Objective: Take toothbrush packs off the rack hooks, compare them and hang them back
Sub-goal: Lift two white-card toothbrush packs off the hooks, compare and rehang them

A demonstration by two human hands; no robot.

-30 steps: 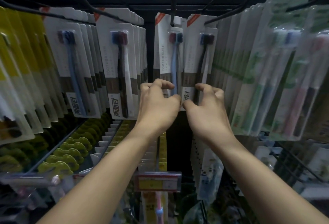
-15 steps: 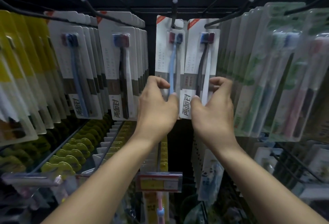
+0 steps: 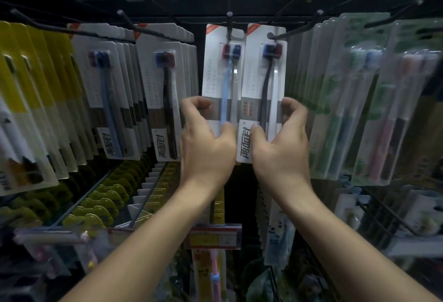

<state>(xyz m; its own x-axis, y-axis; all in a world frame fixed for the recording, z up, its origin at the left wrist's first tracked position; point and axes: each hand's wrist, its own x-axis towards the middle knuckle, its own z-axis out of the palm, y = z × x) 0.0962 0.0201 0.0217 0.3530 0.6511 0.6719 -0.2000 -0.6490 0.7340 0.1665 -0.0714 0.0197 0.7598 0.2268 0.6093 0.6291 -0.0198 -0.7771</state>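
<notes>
Two white toothbrush packs stand side by side at the centre of the rack. My left hand (image 3: 206,143) grips the lower part of the left pack (image 3: 221,78), which holds a pale blue brush. My right hand (image 3: 280,145) grips the lower part of the right pack (image 3: 260,81), which holds a black brush. The left pack's top sits at a black hook (image 3: 229,23). The right pack's top corner lies next to the tip of another hook (image 3: 282,35). Whether either pack hangs on its hook I cannot tell.
Rows of similar white packs (image 3: 165,90) hang to the left, with yellow packs (image 3: 28,100) beyond them. Green and clear packs (image 3: 354,100) hang to the right. A price tag (image 3: 214,237) sits on a lower hook below my wrists. More hooks jut out overhead.
Both hands have slid up the two packs and spread apart to grip their outer edges. The packs have risen a little towards the hooks.
</notes>
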